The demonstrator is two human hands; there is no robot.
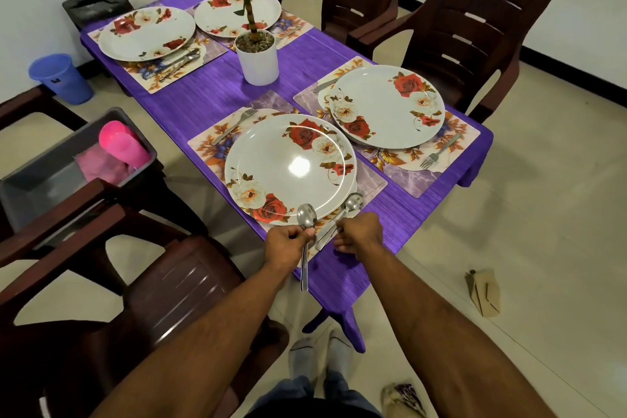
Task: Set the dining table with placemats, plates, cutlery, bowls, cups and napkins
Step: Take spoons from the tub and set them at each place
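Pinching a spoon (306,229) just below its bowl, the person's left hand (285,243) held it upright over the near rim of the closest plate (288,166), the handle hanging down past the table edge. Just beside it, the right hand (358,232) had its fingers curled around the handles of a second spoon (351,204) and what looked like a knife, both lying on the near placemat (371,181) against the plate's right side. A fork (234,125) lay on the same mat at the plate's far left. Three more rose-patterned plates sat on floral mats across the purple tablecloth (217,95), each with cutlery beside it, and a potted plant (256,54) in a white pot stood between the four settings. Dark brown plastic chairs (475,27) ringed the table on a pale tiled floor. To the left, a grey tub (68,166) held a pink cup (122,142) and pink cloth, with a blue bucket (59,76) on the floor beyond it by the wall.
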